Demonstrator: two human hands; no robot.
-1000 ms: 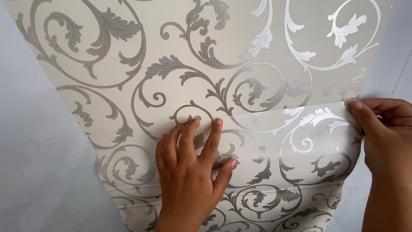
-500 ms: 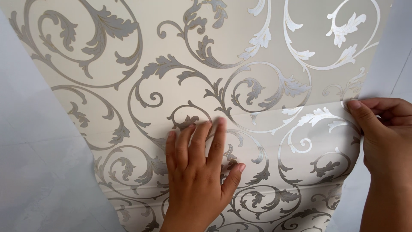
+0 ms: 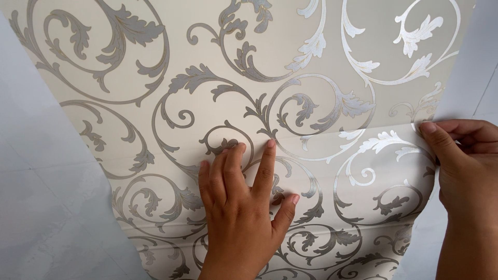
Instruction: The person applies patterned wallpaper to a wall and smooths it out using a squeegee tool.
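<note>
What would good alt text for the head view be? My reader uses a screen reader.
A left hand presses flat on a sheet of cream wallpaper with silver scrolls, while the right hand pinches its right edge at a crease. Pale grey wall shows either side.

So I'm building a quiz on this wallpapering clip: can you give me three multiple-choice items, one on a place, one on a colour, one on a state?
1. Where does the right hand grip the wallpaper sheet?
A. at its right edge
B. at its top left corner
C. in its middle

2. What colour is the scroll pattern on the cream sheet?
A. red
B. silver-grey
C. dark green

3. How does the left hand lie?
A. clenched in a fist
B. flat, fingers spread on the sheet
C. lifted clear of the sheet

Answers: 1 A, the thumb and fingers pinch the right edge at a crease; 2 B, the leaves and curls shine silver-grey; 3 B, the palm and fingers press on the paper.
</note>
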